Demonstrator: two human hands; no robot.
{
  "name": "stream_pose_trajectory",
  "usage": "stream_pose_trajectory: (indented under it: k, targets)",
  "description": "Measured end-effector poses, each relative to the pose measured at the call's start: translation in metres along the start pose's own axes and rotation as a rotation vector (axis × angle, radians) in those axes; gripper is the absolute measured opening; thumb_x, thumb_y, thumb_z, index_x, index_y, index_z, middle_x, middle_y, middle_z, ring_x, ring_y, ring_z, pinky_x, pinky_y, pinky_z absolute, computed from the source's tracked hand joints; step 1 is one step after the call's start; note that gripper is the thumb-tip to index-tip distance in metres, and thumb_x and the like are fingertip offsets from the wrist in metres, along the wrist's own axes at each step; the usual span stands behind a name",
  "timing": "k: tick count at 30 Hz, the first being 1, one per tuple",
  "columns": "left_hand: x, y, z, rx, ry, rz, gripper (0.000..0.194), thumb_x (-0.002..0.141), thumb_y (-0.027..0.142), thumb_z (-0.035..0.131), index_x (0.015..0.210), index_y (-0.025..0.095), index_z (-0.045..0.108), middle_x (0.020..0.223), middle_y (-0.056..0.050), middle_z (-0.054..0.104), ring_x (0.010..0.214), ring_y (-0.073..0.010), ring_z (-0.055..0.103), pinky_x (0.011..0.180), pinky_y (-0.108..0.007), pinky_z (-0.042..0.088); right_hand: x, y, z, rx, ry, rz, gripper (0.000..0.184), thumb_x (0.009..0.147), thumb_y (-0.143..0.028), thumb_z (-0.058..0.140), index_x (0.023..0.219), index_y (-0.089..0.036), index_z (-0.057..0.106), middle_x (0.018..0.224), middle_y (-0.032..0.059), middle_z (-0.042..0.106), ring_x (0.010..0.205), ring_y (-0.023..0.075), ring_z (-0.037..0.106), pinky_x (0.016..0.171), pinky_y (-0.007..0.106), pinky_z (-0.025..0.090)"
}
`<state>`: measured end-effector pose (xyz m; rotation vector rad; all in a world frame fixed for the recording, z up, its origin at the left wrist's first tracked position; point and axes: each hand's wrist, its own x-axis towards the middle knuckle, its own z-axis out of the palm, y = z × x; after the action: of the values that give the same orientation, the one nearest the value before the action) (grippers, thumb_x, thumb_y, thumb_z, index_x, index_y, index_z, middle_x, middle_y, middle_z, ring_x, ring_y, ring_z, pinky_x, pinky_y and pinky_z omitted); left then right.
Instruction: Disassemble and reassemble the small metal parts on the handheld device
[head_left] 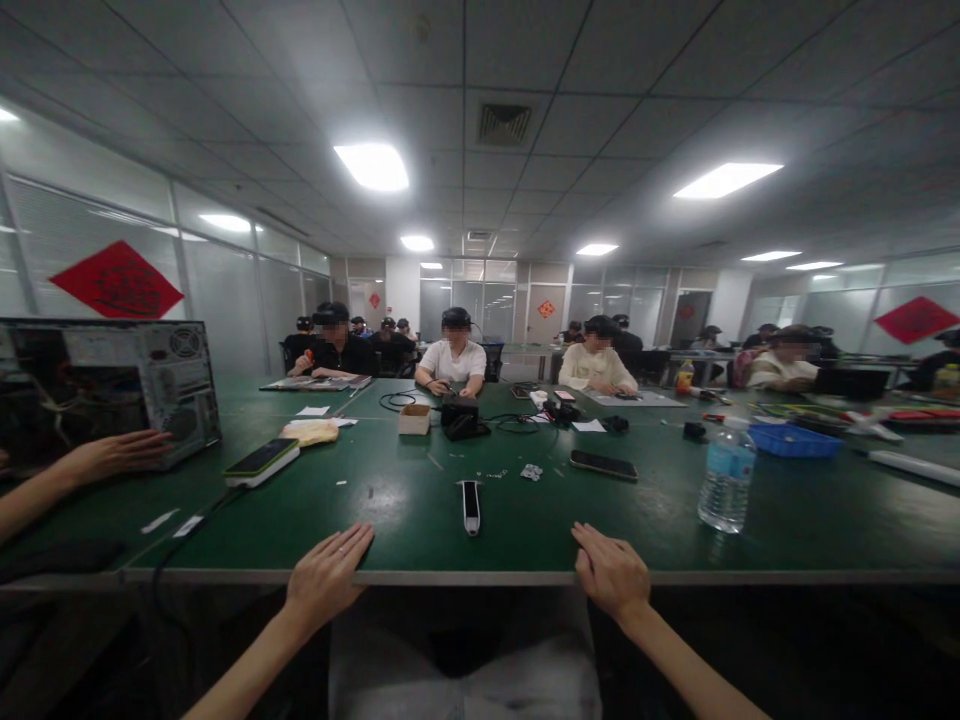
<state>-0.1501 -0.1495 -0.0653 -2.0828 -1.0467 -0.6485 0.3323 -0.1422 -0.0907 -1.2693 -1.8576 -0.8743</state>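
My left hand (328, 572) lies flat at the front edge of the green table (420, 545), its fingers stretched out, holding nothing. Likewise empty, my right hand (613, 572) rests on the same edge with its fingers extended. Between them, a little farther in, lies a slim white handheld device (470, 508) with a black face; its exact kind is unclear. Just beyond it are several tiny loose pieces (491, 474) and a small cluster of grey parts (532, 472). A dark smartphone (604, 464) lies beyond my right hand.
A water bottle (727, 478) stands at right, before a blue tray (795, 440). At left, another person's hand (120, 458) is by an opened computer case (184, 390). A green-and-black power bank-like box (262, 461) trails a cable. People sit across the table behind a small cardboard box (414, 420).
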Motion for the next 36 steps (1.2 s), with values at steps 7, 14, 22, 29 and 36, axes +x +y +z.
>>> stream_pose_trajectory:
  k: [7, 14, 22, 29, 36]
  targets:
    - [0.002, -0.002, 0.000, -0.006, 0.035, -0.014, 0.041, 0.080, 0.035, 0.050, 0.114, 0.018, 0.065, 0.116, -0.009, 0.065, 0.096, -0.0265, 0.067, 0.086, -0.035, 0.053, 0.004, -0.002, -0.002, 0.023, -0.022, 0.053, 0.036, 0.084, -0.021, 0.041, 0.101, -0.018, 0.072, 0.107, 0.0055, 0.070, 0.097, 0.0178, 0.065, 0.083, 0.028, 0.042]
    - [0.004, -0.003, 0.001, -0.010, 0.028, -0.032, 0.042, 0.077, 0.035, 0.050, 0.112, 0.019, 0.066, 0.114, -0.008, 0.066, 0.094, -0.0267, 0.068, 0.086, -0.035, 0.053, 0.007, -0.005, -0.004, 0.031, -0.045, 0.094, 0.034, 0.084, -0.022, 0.041, 0.100, -0.018, 0.072, 0.107, 0.0041, 0.070, 0.097, 0.0172, 0.065, 0.083, 0.029, 0.040]
    - [0.005, -0.003, 0.001, 0.037, -0.016, -0.030, 0.043, 0.074, 0.030, 0.049, 0.111, 0.017, 0.067, 0.114, -0.009, 0.066, 0.095, -0.0273, 0.067, 0.085, -0.036, 0.053, 0.006, -0.006, -0.004, 0.058, -0.081, 0.123, 0.034, 0.083, -0.024, 0.043, 0.102, -0.018, 0.071, 0.109, 0.0060, 0.069, 0.100, 0.0184, 0.064, 0.084, 0.030, 0.040]
    - [0.003, -0.004, -0.003, 0.040, -0.020, -0.003, 0.042, 0.075, 0.029, 0.052, 0.113, 0.019, 0.066, 0.117, -0.007, 0.064, 0.098, -0.0253, 0.067, 0.086, -0.032, 0.053, 0.008, -0.005, -0.005, 0.076, -0.072, 0.093, 0.036, 0.083, -0.020, 0.040, 0.102, -0.017, 0.071, 0.108, 0.0074, 0.069, 0.100, 0.0185, 0.064, 0.083, 0.031, 0.041]
    - [-0.006, -0.010, 0.003, 0.022, -0.061, -0.031, 0.046, 0.073, 0.033, 0.058, 0.117, 0.025, 0.064, 0.122, -0.002, 0.062, 0.101, -0.0241, 0.065, 0.087, -0.029, 0.053, 0.002, -0.004, -0.006, 0.080, -0.119, 0.065, 0.038, 0.085, -0.020, 0.037, 0.106, -0.016, 0.069, 0.110, 0.0089, 0.068, 0.102, 0.0204, 0.063, 0.084, 0.033, 0.043]
